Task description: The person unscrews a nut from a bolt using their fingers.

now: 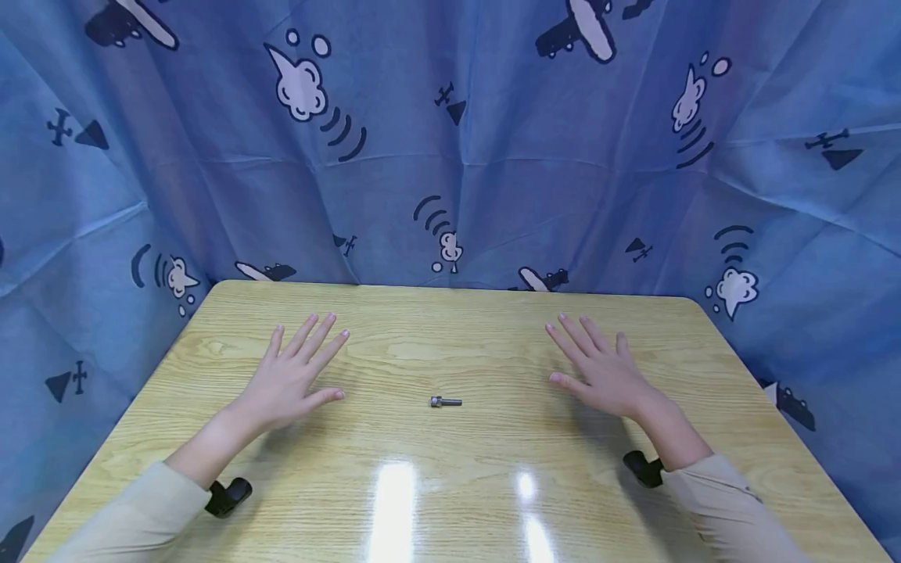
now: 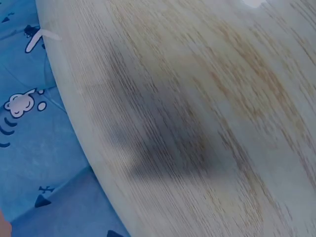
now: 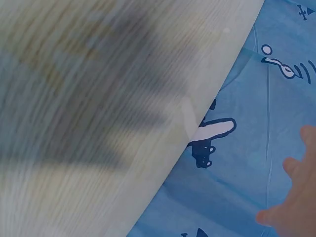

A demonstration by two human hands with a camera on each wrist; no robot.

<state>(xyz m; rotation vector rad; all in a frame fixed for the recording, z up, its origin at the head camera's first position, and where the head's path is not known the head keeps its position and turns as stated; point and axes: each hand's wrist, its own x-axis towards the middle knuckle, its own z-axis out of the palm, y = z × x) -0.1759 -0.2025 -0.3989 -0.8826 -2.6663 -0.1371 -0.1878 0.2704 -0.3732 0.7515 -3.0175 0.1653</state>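
A small grey metal bolt (image 1: pixel 446 402) lies on the wooden table (image 1: pixel 422 344), its thicker head end to the left and its thin shank to the right. To its left, my left hand (image 1: pixel 285 383) is spread with straight fingers, palm down and holding nothing. My right hand (image 1: pixel 607 379) is spread the same way on the other side, apart from the bolt. Shadows fall beneath both hands. In the right wrist view, part of the right hand (image 3: pixel 298 197) shows at the lower right. Only a sliver of the left hand (image 2: pixel 4 229) enters the left wrist view.
A blue curtain (image 1: pixel 394 133) printed with airplanes and clouds hangs behind and beside the table. Black wrist straps (image 1: pixel 228 497) sit by both sleeves. Bright light reflections lie on the table's near part.
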